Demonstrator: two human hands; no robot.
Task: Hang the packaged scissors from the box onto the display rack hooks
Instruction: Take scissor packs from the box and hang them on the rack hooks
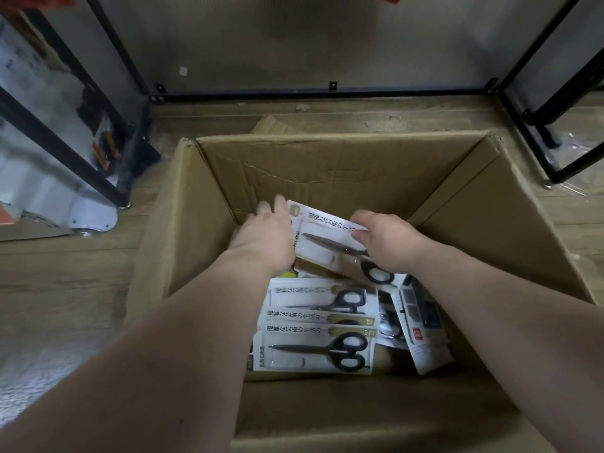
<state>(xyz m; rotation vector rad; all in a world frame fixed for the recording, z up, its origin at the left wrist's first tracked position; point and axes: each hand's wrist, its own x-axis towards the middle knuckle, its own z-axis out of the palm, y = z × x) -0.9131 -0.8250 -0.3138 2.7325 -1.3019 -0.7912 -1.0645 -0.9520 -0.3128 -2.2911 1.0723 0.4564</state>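
At ten o'clock a black metal frame (pixel 75 148) stands on the wood floor (pixel 65 289), with blurred orange and black goods behind it. The open box (pixel 327 165) fills the middle, its creased far wall at twelve o'clock.

My left hand (pixel 264 233) reaches into the box, fingers stretched along the left edge of the pack (pixel 323 243). My thumb is hidden, so I cannot tell whether this hand clamps it or only rests against it.

The pack is lifted and tilted inside the box, its top corner pointing to eleven o'clock. It is a white card with black print down one side and a clear blister. The scissors inside have dark blades toward ten o'clock and black loop handles toward five o'clock.

My right hand (pixel 385 243) pinches the pack's right edge, fingers curled over it and thumb on the front.

Below my hands, toward six o'clock, more packs (pixel 313 351) of the same kind lie flat and overlapping on the box bottom, handles to the right. At four o'clock others lean face down.
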